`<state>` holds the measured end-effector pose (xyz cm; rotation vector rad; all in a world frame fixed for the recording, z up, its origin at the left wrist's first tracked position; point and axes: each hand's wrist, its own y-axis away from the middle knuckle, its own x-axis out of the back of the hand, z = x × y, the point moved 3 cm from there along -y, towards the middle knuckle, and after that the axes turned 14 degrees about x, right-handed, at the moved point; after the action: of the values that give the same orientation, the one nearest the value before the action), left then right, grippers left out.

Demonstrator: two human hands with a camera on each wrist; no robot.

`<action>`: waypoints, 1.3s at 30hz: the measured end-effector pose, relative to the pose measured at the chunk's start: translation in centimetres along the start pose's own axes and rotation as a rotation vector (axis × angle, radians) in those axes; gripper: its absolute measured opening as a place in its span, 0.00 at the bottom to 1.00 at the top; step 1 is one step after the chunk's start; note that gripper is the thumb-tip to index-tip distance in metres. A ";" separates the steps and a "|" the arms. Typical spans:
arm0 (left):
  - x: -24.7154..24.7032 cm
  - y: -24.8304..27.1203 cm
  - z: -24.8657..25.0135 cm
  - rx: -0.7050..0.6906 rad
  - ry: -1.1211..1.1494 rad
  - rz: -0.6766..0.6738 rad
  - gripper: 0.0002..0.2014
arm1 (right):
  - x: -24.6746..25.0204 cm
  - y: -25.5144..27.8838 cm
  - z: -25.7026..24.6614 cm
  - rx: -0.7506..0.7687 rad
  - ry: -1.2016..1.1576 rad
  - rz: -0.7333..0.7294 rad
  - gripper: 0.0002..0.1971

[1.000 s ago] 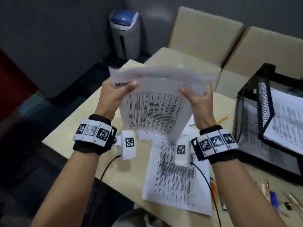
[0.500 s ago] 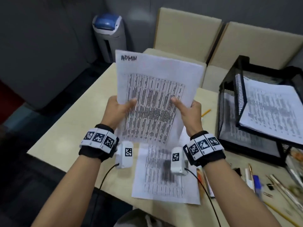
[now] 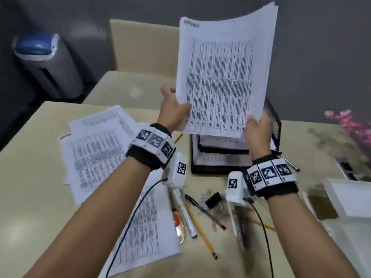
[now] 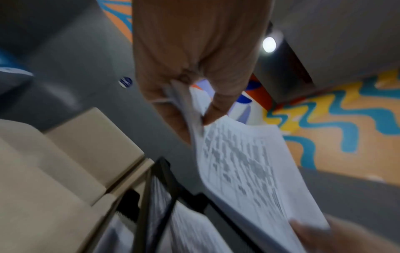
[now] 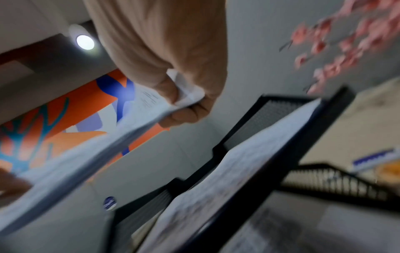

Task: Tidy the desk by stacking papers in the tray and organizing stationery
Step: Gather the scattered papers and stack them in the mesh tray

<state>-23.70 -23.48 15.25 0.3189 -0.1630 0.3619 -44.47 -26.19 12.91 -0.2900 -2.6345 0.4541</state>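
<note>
I hold a bundle of printed sheets (image 3: 222, 77) upright above the black mesh paper tray (image 3: 220, 163). My left hand (image 3: 174, 113) pinches its lower left edge, thumb on the front. My right hand (image 3: 256, 127) grips the lower right corner. In the left wrist view the left hand (image 4: 190, 95) pinches the sheets (image 4: 249, 171) over the tray (image 4: 160, 188). The right wrist view shows the right hand (image 5: 184, 101) holding the sheets' corner (image 5: 151, 109) with the tray (image 5: 270, 154) below, papers lying in it.
More printed sheets (image 3: 96, 149) lie spread on the desk at left, another sheet (image 3: 146, 227) near the front edge. Pens, pencils (image 3: 200, 231), a marker (image 3: 184, 213) and a binder clip (image 3: 213, 199) are scattered in front of the tray. A clear plastic box (image 3: 349, 213) stands at right, pink flowers (image 3: 353, 125) behind.
Both hands have carried the bundle to the right, from over the loose sheets to above the black tray. The head view has swung right with them.
</note>
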 end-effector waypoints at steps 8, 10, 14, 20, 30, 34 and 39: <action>-12.0 -1.3 -1.6 -0.099 -0.762 0.009 0.34 | 2.7 -3.7 5.3 -0.119 0.377 -0.266 0.17; -13.4 -1.6 -1.8 -0.086 -0.999 0.035 0.27 | 2.4 -4.0 6.5 -0.125 0.445 -0.327 0.19; -14.4 -2.0 -2.0 -0.062 -1.356 0.069 0.23 | 1.9 -3.9 7.9 0.007 0.666 -0.393 0.26; -12.5 -1.4 -0.6 -0.216 -1.414 0.159 0.28 | 1.7 -3.8 5.8 0.179 0.655 -0.329 0.31; 9.6 -5.3 -11.0 0.475 -0.785 0.329 0.28 | -12.6 1.9 -5.7 0.365 -0.031 -0.476 0.15; 17.7 -4.8 -18.0 0.797 -0.755 0.353 0.30 | -21.5 5.4 -3.2 0.214 0.066 -0.802 0.13; 24.1 -4.3 -24.5 0.947 -0.568 0.553 0.41 | -29.2 6.6 2.3 0.041 0.361 -1.035 0.11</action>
<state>2.55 -11.35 -3.79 1.3288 -0.6469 0.8872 -19.15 -28.76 -2.91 0.8850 -2.0504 0.0767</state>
